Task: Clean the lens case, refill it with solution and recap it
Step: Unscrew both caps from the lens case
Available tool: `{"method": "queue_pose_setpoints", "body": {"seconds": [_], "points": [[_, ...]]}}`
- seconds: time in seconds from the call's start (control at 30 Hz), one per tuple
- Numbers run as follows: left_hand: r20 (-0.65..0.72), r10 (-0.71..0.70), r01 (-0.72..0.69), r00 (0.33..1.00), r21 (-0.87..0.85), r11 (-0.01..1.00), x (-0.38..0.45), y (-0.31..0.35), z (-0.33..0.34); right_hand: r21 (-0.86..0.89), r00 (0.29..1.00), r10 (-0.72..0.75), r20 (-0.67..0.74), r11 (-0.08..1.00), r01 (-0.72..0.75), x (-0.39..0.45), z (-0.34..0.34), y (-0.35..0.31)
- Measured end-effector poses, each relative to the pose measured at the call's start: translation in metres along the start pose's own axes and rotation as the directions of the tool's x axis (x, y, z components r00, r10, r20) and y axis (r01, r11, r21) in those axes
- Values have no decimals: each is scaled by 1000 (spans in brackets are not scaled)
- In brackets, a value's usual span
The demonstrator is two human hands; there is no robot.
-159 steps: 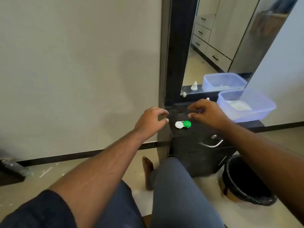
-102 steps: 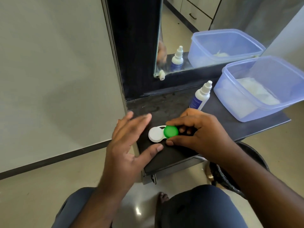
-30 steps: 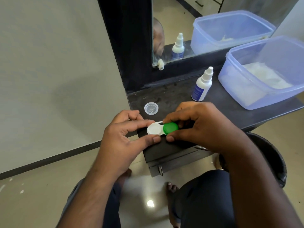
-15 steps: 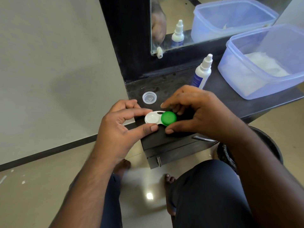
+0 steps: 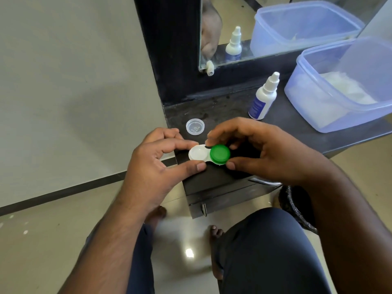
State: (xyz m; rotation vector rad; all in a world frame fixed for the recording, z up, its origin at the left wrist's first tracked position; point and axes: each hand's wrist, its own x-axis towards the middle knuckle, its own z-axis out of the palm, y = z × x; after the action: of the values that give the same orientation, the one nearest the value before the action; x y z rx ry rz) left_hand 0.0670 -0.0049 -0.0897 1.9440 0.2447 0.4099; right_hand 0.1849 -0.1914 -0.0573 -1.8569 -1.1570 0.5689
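— Two hands meet over the dark cabinet top point(image 5: 222, 111)?
— Yes. The left hand point(image 5: 154, 166) pinches the lens case point(image 5: 198, 153) at its open white well; the right hand point(image 5: 263, 151) pinches the green cap point(image 5: 220, 154).
— And the containers?
— A clear cap point(image 5: 195, 126) lies just beyond, near a capped solution bottle point(image 5: 263, 98). The blue tub point(image 5: 343, 85) holds something white.
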Motion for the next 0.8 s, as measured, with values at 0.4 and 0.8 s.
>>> {"method": "queue_pose_setpoints", "body": {"seconds": [0.4, 0.8], "points": [[9, -2, 2, 1000, 34, 999, -1, 2, -1, -91, 992, -11, -124, 996, 0, 2, 9, -1], [7, -16, 15, 1000, 55, 998, -1, 4, -1, -102, 983, -107, -146, 990, 93, 0, 7, 1]]}}
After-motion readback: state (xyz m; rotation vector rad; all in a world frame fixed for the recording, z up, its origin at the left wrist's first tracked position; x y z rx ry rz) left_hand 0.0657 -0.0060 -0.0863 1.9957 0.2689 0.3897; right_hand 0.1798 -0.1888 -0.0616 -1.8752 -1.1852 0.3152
